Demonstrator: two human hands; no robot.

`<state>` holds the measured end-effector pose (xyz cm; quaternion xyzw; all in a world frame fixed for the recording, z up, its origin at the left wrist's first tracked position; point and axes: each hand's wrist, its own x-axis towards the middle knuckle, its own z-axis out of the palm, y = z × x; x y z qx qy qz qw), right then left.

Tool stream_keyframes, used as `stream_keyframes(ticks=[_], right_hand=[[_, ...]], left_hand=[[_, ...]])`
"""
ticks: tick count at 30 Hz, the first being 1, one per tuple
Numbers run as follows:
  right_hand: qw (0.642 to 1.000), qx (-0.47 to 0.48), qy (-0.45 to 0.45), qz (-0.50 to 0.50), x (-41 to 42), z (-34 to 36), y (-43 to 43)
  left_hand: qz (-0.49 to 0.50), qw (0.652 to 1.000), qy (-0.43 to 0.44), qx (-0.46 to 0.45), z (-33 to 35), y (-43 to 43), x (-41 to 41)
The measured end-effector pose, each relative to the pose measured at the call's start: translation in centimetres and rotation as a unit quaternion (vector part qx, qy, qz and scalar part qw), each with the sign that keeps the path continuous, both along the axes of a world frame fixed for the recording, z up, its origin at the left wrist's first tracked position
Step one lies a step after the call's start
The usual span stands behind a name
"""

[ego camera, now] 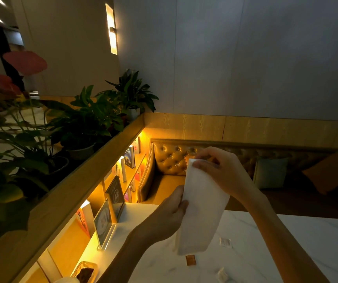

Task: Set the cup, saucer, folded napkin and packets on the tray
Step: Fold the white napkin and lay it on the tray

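A white napkin (pixel 201 209) hangs in the air above the marble table (pixel 298 237), folded into a long strip. My right hand (pixel 215 170) pinches its top corner. My left hand (pixel 170 213) grips its left edge about halfway down. On the table below lie a brown packet (pixel 190 260), a white packet (pixel 225 241) and another pale packet (pixel 222 275) near the bottom edge. No cup, saucer or tray shows in this view.
Acrylic sign stands (pixel 104 221) and books stand along the lit shelf at the table's left edge. A small container with brown sachets (pixel 85 272) sits at the lower left. A tufted sofa (pixel 170 160) with cushions lies behind the table. Potted plants (pixel 94 119) line the ledge above.
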<state>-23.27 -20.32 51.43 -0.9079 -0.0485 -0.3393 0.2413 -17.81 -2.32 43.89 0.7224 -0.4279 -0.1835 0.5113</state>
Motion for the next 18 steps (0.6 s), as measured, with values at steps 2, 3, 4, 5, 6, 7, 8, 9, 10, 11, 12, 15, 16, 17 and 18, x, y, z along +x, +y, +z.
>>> stream_keyframes(ticks=[2, 3, 4, 5, 6, 7, 8, 9, 10, 11, 12, 15, 16, 17, 18], right_hand=[[1.0, 0.001, 0.015, 0.017, -0.1, 0.0, 0.2], [0.999, 0.003, 0.022, 0.027, -0.1, -0.1, 0.4], [0.999, 0.003, 0.027, 0.036, -0.1, -0.1, 0.5], [0.999, 0.002, 0.028, 0.042, -0.1, -0.2, 0.7], [0.998, 0.001, 0.029, 0.046, 0.0, -0.2, 0.8], [0.998, 0.0, 0.031, 0.049, 0.0, -0.3, 0.9], [0.998, 0.001, 0.034, 0.053, 0.0, -0.3, 0.9], [0.998, 0.001, 0.037, 0.057, 0.0, -0.4, 1.0], [0.997, 0.001, 0.039, 0.062, 0.0, -0.4, 1.0], [0.997, 0.0, 0.039, 0.065, 0.1, -0.5, 1.0], [0.997, 0.0, 0.037, 0.067, 0.1, -0.6, 1.0], [0.998, 0.02, 0.022, 0.057, 0.2, -0.6, 0.5], [0.998, 0.025, 0.016, 0.051, 0.2, -0.6, 0.3], [0.999, 0.028, 0.01, 0.045, 0.2, -0.5, 0.0], [0.999, 0.029, 0.006, 0.041, 0.2, -0.5, -0.2]], left_hand=[[-0.004, 1.0, -0.01, -0.001, -0.1, 0.1, -0.1], [-0.005, 1.0, -0.014, -0.001, -0.2, 0.1, -0.1], [-0.006, 1.0, -0.014, -0.002, -0.2, 0.0, -0.2], [-0.008, 1.0, -0.013, -0.003, -0.3, -0.1, -0.3], [-0.008, 1.0, -0.011, -0.004, -0.3, -0.1, -0.4], [-0.004, 1.0, -0.007, -0.004, -0.4, -0.2, -0.5], [0.001, 1.0, -0.004, -0.005, -0.4, -0.3, -0.5], [0.007, 1.0, -0.001, -0.006, -0.4, -0.4, -0.6], [0.012, 1.0, 0.0, -0.008, -0.4, -0.5, -0.6], [0.016, 1.0, 0.003, -0.01, -0.4, -0.5, -0.5], [0.02, 1.0, 0.011, -0.011, -0.5, -0.5, -0.4], [0.029, 0.999, 0.022, -0.016, -0.9, -0.5, -0.1], [0.036, 0.999, 0.016, -0.012, -1.2, -0.5, 0.0], [0.05, 0.999, 0.006, -0.003, -1.5, -0.4, 0.0], [0.072, 0.997, -0.009, 0.011, -1.8, -0.4, 0.0]])
